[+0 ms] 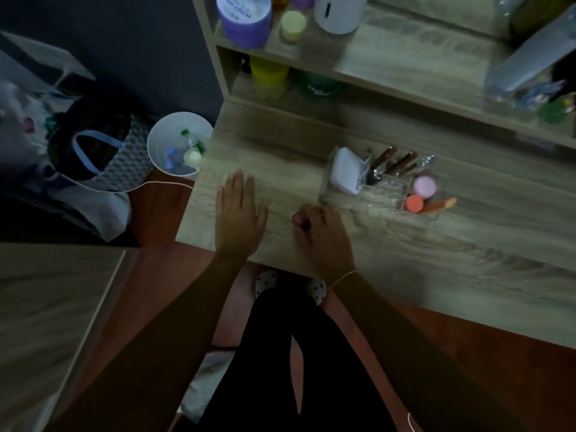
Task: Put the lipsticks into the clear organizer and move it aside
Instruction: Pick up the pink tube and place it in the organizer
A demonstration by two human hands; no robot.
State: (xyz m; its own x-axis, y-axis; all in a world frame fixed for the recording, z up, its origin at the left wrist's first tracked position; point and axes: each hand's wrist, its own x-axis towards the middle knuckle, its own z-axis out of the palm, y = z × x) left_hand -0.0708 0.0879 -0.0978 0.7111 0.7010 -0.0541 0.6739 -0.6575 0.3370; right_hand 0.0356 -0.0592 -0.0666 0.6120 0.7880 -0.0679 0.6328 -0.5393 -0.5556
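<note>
The clear organizer [386,194] stands on the wooden desk [467,238], to the right of both hands. In its back slots lean two brown lipsticks [394,162] and a silver-capped tube [424,162]. A white compact [346,171] fills its left side, and pink and orange sponges [419,194] sit at its right. My left hand [238,216] lies flat on the desk, fingers apart, holding nothing. My right hand [321,235] rests just left of the organizer's front corner with its fingers curled under; I cannot see anything in it.
A white bin [156,151] with bottles stands on the floor at the desk's left end, beside a patterned bag [103,154]. Shelves at the back carry a purple jar [244,18], a white container [338,12], yellow and green jars and a clear bottle [530,54].
</note>
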